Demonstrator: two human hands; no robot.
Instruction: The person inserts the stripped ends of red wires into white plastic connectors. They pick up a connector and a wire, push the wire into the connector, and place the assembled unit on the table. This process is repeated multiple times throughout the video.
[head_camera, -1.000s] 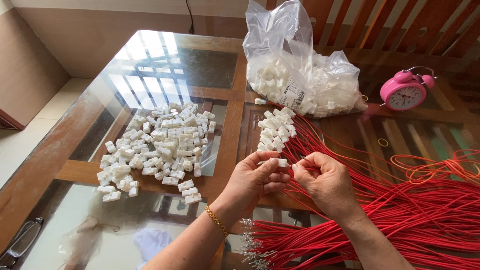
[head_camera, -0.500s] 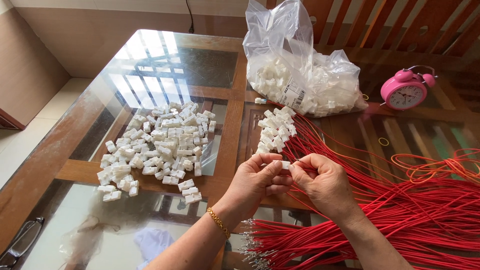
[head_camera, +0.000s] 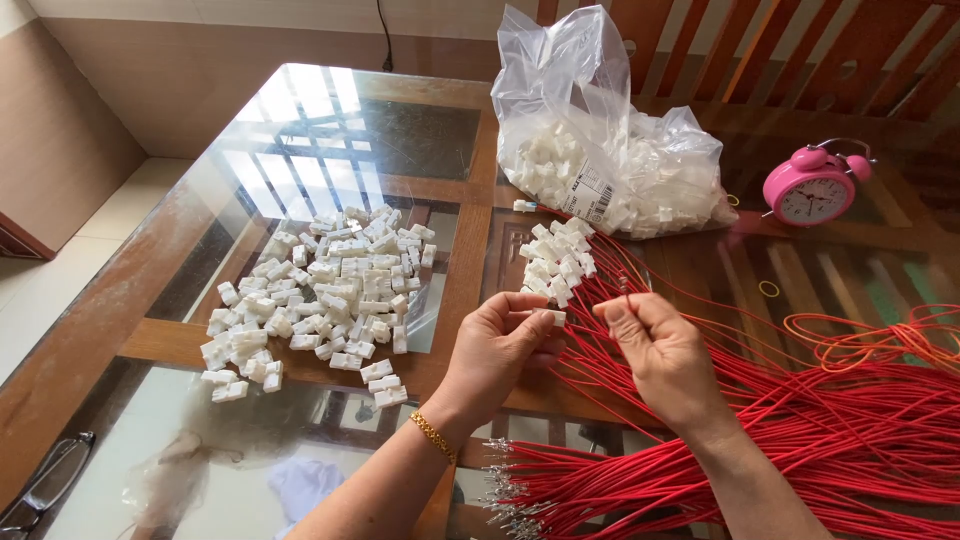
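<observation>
The left hand (head_camera: 500, 345) pinched a white connector (head_camera: 553, 317); the right hand (head_camera: 665, 350) pinched a red wire (head_camera: 628, 290) just beside it. A misaligned terminal could bend or jam.

A clear plastic bag (head_camera: 610, 130), crumpled and open at the top, sits at the far side of the table (head_camera: 130, 300), full of small white pieces (a white rectangular label (head_camera: 590, 190) shows on its front).

Pink alarm clock (head_camera: 813, 188) beside a clear plastic bag (head_camera: 610, 130)
</observation>
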